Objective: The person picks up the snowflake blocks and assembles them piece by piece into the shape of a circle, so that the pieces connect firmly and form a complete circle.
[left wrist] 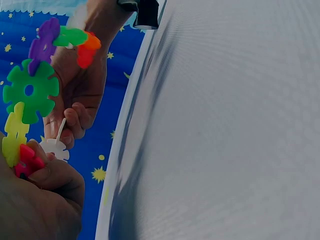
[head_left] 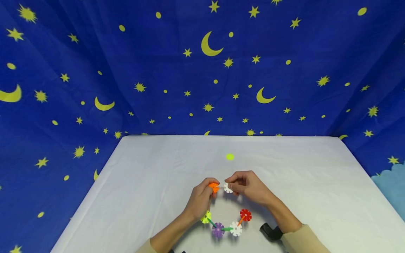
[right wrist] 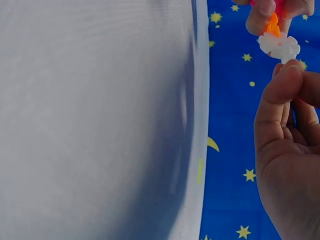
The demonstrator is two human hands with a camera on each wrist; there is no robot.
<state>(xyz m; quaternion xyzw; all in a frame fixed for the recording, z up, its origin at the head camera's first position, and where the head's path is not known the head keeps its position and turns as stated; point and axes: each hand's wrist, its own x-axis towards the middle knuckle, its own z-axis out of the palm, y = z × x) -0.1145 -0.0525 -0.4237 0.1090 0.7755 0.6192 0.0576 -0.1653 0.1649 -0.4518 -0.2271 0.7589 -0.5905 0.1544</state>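
Observation:
Notched plastic snowflake discs are slotted together into a curved chain. My left hand (head_left: 199, 199) grips the chain near an orange disc (head_left: 213, 187). Facing it, my right hand (head_left: 250, 187) pinches a white disc (head_left: 227, 188) between thumb and fingertips. A thin white disc seen edge-on joins the orange and white ones. Below the left hand the chain runs through a yellow disc (head_left: 206, 217), a purple disc (head_left: 218, 229) and a lower white disc (head_left: 236, 229) to a red disc (head_left: 245, 214). Green and orange discs between them show edge-on. Fingers partly hide the gripped pieces.
A white table (head_left: 152, 168) lies beneath the hands, with a yellow round spot (head_left: 230, 156) farther back. Blue star-and-moon cloth (head_left: 177, 70) hangs behind and at the sides. A black object (head_left: 271, 232) sits by the right forearm.

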